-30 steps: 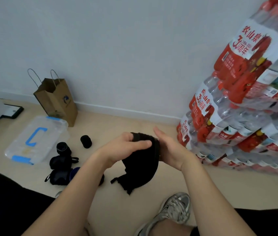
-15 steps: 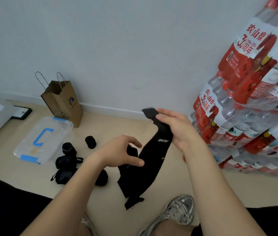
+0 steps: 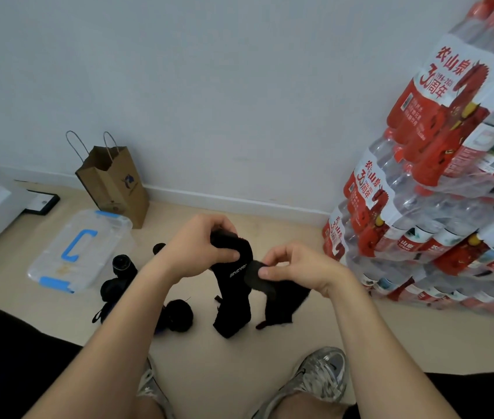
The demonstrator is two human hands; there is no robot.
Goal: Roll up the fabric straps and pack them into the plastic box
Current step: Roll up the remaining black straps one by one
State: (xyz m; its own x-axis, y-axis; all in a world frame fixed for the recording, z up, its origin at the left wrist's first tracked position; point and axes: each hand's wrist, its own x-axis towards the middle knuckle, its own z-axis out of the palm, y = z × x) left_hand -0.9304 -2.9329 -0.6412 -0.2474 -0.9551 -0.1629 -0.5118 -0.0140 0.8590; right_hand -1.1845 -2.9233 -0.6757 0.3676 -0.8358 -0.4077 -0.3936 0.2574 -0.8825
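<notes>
A black fabric strap [image 3: 233, 300] with white lettering hangs in front of me, folded over, both ends dangling above the floor. My left hand [image 3: 200, 249] grips its upper fold. My right hand [image 3: 297, 267] pinches a rounded end tab of the same strap just right of the lettering. Several rolled black straps [image 3: 118, 282] lie on the floor at the left, one roll [image 3: 179, 314] close under my left forearm. The clear plastic box [image 3: 79, 252] with blue latches and a blue handle sits farther left, lid closed.
A brown paper bag [image 3: 115, 182] stands against the wall behind the box. Stacked packs of water bottles [image 3: 439, 207] fill the right side. A black-framed item [image 3: 41, 202] lies at the far left. My sneakers [image 3: 318, 376] rest on the beige floor below.
My right hand has come down from holding the strap's end high and now pinches the tab beside my left hand. The left hand rose and closed on the strap's top fold.
</notes>
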